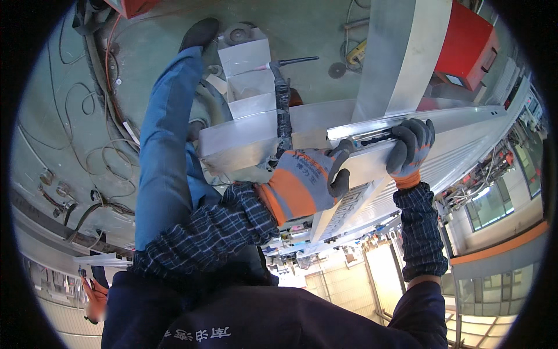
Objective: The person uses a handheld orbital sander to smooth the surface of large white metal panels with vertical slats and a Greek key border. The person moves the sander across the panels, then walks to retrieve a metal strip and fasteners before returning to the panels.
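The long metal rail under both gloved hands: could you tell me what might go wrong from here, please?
1. The long metal rail rests on a narrow metal support and runs far out to the right; it could tip or slide if either grip loosens.
2. The right hand curls its fingers over the rail's edge, so a shift might pinch them.
3. The left hand lies close to the black cable, which might snag.

Loose cables [87, 157] sprawl over the green floor [308, 29] at the left, a red cabinet [468, 46] stands upper right, and a grey disc [336, 70] lies top centre.
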### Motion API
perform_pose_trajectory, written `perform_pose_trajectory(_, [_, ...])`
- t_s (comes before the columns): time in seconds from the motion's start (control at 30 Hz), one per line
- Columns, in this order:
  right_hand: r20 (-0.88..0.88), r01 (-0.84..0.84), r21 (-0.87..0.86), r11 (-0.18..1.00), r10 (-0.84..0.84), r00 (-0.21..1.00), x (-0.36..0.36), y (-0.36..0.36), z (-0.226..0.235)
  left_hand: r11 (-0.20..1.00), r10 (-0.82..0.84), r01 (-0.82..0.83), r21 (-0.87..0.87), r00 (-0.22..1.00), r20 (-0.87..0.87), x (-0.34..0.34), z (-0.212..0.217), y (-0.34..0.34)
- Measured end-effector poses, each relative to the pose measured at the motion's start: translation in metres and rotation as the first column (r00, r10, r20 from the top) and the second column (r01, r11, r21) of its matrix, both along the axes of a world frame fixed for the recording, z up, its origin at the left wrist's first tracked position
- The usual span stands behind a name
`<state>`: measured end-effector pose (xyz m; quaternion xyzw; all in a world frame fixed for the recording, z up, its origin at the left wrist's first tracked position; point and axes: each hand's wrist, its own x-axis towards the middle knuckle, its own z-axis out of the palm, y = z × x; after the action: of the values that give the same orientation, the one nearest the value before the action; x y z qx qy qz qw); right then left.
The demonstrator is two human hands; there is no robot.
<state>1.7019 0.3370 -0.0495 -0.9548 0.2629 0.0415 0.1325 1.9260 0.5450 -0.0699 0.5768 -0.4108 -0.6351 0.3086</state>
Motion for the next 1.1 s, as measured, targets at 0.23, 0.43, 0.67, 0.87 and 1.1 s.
perform_pose_trajectory(0.23, [-0.006,-0.021,0.011,1.0,0.021,1.0,-0.002,-0.001,-0.001,0.981,-0.161,0.177,-0.078,0.972,0.173,-0.001,0.016,-0.005])
perform_pose_trajectory(0.43, [-0.002,-0.036,-0.002,0.999,0.036,0.999,0.0,-0.002,0.0,0.962,0.048,-0.001,-0.272,0.984,0.169,-0.02,0.047,-0.037])
perform_pose_trajectory(0.67, [-0.012,-0.039,-0.003,0.999,0.039,0.999,-0.003,-0.001,0.001,0.971,-0.041,0.131,-0.201,0.916,0.398,-0.086,0.037,-0.047])
perform_pose_trajectory(0.87, [0.002,-0.049,-0.003,0.999,0.049,0.999,0.007,-0.003,-0.003,0.956,-0.101,0.211,-0.204,0.889,0.447,-0.069,0.036,-0.039])
perform_pose_trajectory(1.1, [-0.022,-0.028,-0.003,1.0,0.028,0.999,-0.002,0.0,0.0,0.963,-0.06,0.182,-0.198,0.863,0.501,-0.084,0.043,-0.052])
